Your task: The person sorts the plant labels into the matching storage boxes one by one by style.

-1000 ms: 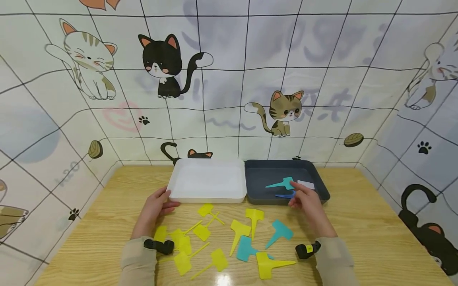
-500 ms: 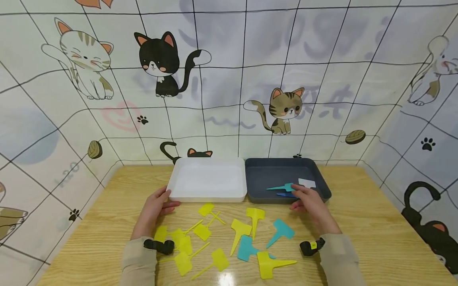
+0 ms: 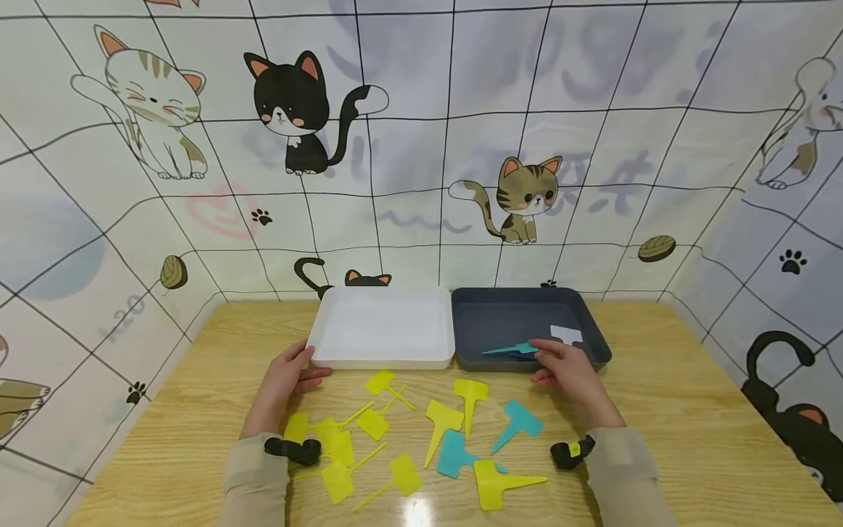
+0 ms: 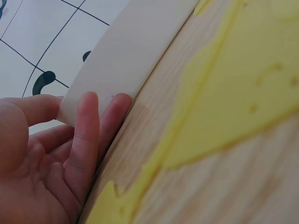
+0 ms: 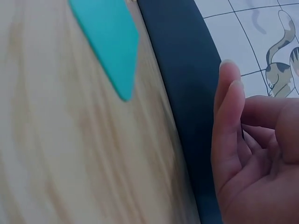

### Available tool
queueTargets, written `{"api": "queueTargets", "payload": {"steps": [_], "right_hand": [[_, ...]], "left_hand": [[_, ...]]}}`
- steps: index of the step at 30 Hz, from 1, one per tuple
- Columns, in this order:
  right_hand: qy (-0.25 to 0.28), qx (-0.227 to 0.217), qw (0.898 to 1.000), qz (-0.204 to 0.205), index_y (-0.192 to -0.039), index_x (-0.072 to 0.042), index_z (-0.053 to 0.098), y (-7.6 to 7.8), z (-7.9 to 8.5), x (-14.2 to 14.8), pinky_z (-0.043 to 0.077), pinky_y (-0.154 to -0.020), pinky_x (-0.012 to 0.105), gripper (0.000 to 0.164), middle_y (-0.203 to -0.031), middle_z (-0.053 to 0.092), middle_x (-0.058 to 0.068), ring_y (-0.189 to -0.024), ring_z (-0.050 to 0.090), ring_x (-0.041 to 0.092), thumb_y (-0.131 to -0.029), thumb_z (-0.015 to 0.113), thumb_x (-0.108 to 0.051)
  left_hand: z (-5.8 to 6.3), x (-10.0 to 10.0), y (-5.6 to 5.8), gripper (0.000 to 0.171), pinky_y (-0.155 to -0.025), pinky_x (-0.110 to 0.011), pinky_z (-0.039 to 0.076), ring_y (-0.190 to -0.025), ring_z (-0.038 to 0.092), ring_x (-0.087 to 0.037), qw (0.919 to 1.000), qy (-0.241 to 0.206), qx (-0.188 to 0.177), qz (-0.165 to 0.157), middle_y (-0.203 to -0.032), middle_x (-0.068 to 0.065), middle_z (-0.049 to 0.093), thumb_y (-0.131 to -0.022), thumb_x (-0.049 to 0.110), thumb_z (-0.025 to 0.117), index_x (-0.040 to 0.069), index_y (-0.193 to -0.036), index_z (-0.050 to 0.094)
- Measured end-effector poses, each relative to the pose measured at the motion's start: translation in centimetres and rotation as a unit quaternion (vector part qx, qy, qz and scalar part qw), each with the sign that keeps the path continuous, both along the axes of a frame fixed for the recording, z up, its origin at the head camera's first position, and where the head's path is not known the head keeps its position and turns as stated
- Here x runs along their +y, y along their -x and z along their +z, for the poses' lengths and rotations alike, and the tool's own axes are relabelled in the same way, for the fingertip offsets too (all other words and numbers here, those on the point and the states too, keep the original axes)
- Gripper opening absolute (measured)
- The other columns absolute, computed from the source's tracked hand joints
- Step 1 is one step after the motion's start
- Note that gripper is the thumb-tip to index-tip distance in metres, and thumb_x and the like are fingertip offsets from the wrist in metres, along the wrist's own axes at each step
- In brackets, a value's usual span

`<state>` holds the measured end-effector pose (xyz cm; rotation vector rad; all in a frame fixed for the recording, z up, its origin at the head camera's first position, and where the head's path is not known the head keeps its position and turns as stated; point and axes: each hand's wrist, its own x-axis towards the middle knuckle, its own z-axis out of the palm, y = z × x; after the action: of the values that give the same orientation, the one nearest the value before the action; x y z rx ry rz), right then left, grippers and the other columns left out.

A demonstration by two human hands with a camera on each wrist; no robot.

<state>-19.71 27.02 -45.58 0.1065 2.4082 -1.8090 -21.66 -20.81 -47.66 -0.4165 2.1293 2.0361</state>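
My left hand [image 3: 285,380] holds the near left corner of the white tray [image 3: 383,364], fingers against its front and side walls. Over the near wall of the dark grey tray [image 3: 474,361] reaches my right hand [image 3: 568,373], its fingertips pinching the wide end of a teal T-shaped plant label [image 3: 510,350]. That label lies low inside the dark tray, above a blue label mostly hidden beneath it. The right wrist view shows the fingers [image 5: 229,121] at the dark wall, with the pinch out of sight. A white card [image 3: 566,334] lies inside on the right.
Several yellow plant labels [image 3: 443,423] lie scattered on the wooden table [image 3: 691,439] in front of the trays. Among them are a teal label [image 3: 517,421] and another teal one [image 3: 453,455], partly under a yellow label [image 3: 490,486]. A cat-print cloth [image 3: 408,146] hangs behind.
My right hand has lowered the teal label toward the tray floor, so it now covers most of the blue label. My left hand stays at the white tray's corner.
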Motion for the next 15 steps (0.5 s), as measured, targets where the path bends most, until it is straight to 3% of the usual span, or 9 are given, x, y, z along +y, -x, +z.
{"api": "queueTargets", "payload": {"steps": [15], "right_hand": [[0.005, 0.009, 1.000, -0.013, -0.127, -0.003, 0.048, -0.05, 0.18, -0.37, 0.053, -0.062, 0.031, 0.041, -0.119, 0.052, 0.022, -0.069, 0.064, 0.020, -0.090, 0.055, -0.020]], "left_hand": [[0.58, 0.20, -0.29, 0.057, -0.070, -0.026, 0.051, -0.088, 0.064, -0.022, 0.9999, 0.002, 0.000, -0.013, -0.119, -0.016, 0.053, -0.091, 0.041, 0.046, 0.018, -0.141, 0.028]]}}
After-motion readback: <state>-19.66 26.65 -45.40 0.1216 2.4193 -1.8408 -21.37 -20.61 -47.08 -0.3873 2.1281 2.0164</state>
